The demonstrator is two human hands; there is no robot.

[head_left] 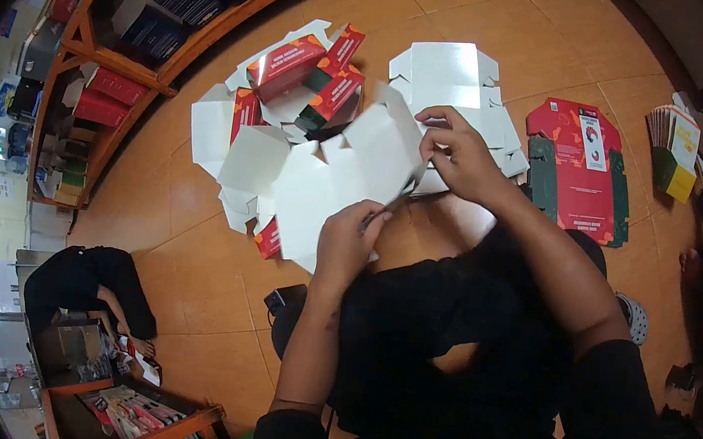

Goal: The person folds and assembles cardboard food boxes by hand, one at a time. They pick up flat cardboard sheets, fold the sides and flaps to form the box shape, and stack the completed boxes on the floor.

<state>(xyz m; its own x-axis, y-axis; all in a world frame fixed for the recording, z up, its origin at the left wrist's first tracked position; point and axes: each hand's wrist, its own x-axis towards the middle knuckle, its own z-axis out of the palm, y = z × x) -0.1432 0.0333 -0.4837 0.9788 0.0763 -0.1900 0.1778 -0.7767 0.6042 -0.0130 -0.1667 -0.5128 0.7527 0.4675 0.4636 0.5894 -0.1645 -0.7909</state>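
A cardboard box blank (374,154), its plain white side facing up, is held over the floor in front of me. My left hand (348,245) is closed on its near edge, thumb on top. At the right edge, my right hand (462,158) has its fingers curled and pinched on the card. Left of and beneath the blank lies a pile of partly folded boxes (287,67) with red and green outsides and white insides. Beyond my right hand, more white-side-up blanks (453,74) lie in a stack.
Flat red and green printed blanks (579,190) are stacked at my right, near a bundle of yellow and white cartons (675,154). A wooden shelf (163,74) holds dark and red boxes. Another person (93,289) bends over at the left. Someone's leg shows far right.
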